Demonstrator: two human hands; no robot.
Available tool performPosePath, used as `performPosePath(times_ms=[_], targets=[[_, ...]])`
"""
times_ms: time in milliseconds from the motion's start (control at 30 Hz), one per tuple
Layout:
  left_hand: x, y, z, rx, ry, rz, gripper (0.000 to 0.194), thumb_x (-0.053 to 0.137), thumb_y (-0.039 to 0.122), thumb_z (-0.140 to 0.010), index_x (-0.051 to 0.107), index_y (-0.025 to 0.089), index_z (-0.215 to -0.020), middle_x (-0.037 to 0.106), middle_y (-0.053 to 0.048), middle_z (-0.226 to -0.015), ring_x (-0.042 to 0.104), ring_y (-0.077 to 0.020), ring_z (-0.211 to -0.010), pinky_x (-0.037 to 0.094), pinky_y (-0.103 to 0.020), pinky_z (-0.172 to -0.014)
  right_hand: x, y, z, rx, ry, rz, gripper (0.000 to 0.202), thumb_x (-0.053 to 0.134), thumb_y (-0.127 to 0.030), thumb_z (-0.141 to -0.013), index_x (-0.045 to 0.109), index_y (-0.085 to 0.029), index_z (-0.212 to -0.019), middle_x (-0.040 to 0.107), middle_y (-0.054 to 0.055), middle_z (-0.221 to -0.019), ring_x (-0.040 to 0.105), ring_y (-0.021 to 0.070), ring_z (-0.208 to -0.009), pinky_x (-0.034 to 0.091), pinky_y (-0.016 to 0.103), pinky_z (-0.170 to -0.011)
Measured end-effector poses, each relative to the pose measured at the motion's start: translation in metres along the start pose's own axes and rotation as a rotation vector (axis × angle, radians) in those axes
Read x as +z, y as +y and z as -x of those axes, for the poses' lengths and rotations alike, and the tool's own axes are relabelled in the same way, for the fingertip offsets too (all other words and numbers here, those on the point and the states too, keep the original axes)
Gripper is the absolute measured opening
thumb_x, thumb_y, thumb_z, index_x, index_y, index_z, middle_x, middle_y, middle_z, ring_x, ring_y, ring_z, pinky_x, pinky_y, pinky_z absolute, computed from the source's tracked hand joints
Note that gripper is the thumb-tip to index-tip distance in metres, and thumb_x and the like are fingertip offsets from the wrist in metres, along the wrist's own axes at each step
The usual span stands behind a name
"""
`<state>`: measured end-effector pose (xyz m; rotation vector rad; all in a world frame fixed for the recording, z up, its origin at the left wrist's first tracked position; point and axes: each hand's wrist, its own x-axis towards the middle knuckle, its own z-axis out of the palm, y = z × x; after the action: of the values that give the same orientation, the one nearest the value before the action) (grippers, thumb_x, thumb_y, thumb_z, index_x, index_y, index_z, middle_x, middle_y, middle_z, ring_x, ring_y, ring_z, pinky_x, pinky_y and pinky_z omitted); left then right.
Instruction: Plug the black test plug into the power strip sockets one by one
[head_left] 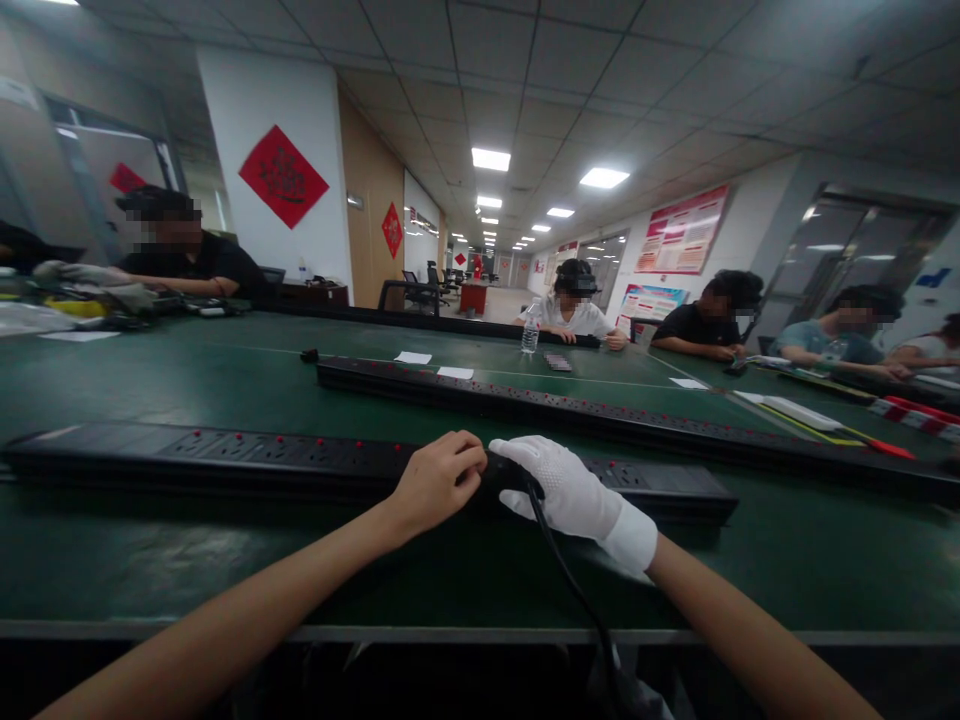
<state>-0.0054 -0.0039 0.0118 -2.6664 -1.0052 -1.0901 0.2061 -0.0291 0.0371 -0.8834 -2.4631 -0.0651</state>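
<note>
Both hands sit on the near power strip [300, 458]: bare left hand [439, 482] curled shut on it, gloved right hand [559, 485] gripping its black cable [570, 580] (a second strip [600, 412] lies behind, on the green desk [150, 560]).

The right hand [574, 490] wears a white knit cloth glove with a dotted, grippy texture, while the left hand [439, 480] is bare. The power strip [225, 455] looks like matt black plastic, its cable [570, 580] smooth black rubber. The table [187, 380] has a dark green mat, faintly glossy, with a dull metal edge.
</note>
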Motion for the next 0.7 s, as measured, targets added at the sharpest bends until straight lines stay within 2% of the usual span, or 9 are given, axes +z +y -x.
performPosePath(times_ms=[300, 700], targets=[[0.0009, -0.0042, -0.0006, 0.049, 0.071, -0.021, 0.012, 0.046, 0.008, -0.076, 0.053, 0.018, -0.072, 0.058, -0.001, -0.089, 0.052, -0.0145, -0.081, 0.043, -0.027, -0.073, -0.0004, -0.0026, -0.0008, 0.007, 0.007, -0.001, 0.048, 0.054, -0.035, -0.081, 0.042, -0.02, -0.125, 0.054, 0.01, -0.117, 0.05, 0.0219, -0.107, 0.04, 0.041, -0.094], [0.0, -0.0028, 0.0006, 0.025, 0.051, -0.008, 0.011, 0.044, 0.007, -0.073, 0.05, 0.017, -0.071, 0.057, -0.002, -0.085, 0.052, -0.0144, -0.078, 0.041, -0.026, -0.071, 0.0035, -0.0026, 0.0004, 0.015, 0.044, 0.01, 0.043, 0.053, -0.034, -0.081, 0.045, -0.02, -0.121, 0.054, 0.01, -0.116, 0.05, 0.0216, -0.107, 0.04, 0.041, -0.094]])
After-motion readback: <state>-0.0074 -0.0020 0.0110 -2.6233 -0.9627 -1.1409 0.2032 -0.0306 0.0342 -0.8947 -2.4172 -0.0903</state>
